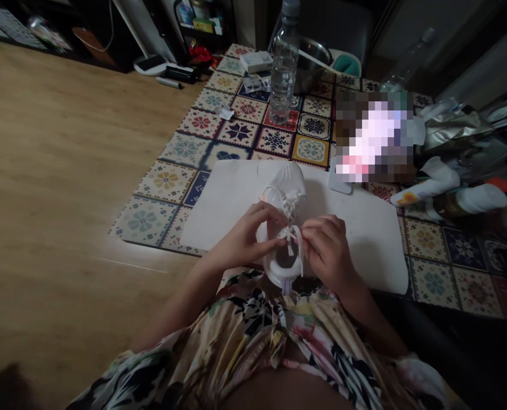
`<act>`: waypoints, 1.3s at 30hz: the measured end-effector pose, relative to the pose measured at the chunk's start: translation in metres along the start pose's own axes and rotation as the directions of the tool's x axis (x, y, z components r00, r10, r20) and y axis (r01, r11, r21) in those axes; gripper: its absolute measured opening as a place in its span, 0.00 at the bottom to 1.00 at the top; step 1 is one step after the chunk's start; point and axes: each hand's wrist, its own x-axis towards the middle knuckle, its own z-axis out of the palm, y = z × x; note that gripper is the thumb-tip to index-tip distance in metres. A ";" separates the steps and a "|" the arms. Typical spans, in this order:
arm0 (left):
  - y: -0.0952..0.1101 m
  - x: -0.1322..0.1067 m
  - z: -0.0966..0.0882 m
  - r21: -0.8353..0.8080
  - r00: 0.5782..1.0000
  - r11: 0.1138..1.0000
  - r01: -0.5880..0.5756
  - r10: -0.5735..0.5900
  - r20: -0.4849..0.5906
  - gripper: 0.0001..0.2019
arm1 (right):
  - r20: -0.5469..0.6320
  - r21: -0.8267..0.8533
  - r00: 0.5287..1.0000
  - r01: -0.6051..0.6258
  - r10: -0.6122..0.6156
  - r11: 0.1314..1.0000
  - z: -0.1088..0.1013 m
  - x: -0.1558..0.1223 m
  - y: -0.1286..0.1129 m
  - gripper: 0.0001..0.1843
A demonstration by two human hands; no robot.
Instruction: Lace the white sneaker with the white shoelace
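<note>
A small white shoe (284, 188) rests on a white board (227, 199), heel toward me and toe pointing away. My left hand (247, 236) pinches a white lace (291, 234) at the shoe's opening with thumb and forefinger. My right hand (328, 247) is closed on the other end of the lace, close beside the shoe's right side. Both hands meet over the tongue, where a loose bow shows. The shoe's heel edge sits just above my flower-patterned dress (253, 336).
The board lies on a patterned tile mat (185, 148) over a wooden floor (57, 171). A clear plastic bottle (284, 62) and a metal bowl (310, 62) stand beyond. Tubes, bottles and foil wrappers (453, 188) crowd the right side.
</note>
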 end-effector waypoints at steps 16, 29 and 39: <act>-0.005 0.000 0.005 -0.161 0.996 0.987 0.006 0.009 0.094 0.10 | 0.115 0.135 0.993 -0.015 0.000 0.991 0.009 0.001 0.015 0.10; 0.004 0.002 -0.001 -0.308 0.991 0.948 0.082 -0.045 0.127 0.14 | 0.178 0.137 0.983 0.024 -0.049 0.990 0.008 0.009 0.017 0.05; -0.008 -0.004 0.000 -0.724 0.943 0.685 -0.079 -0.183 -0.277 0.27 | -0.051 0.692 0.958 -0.171 0.283 0.701 0.005 0.004 0.030 0.20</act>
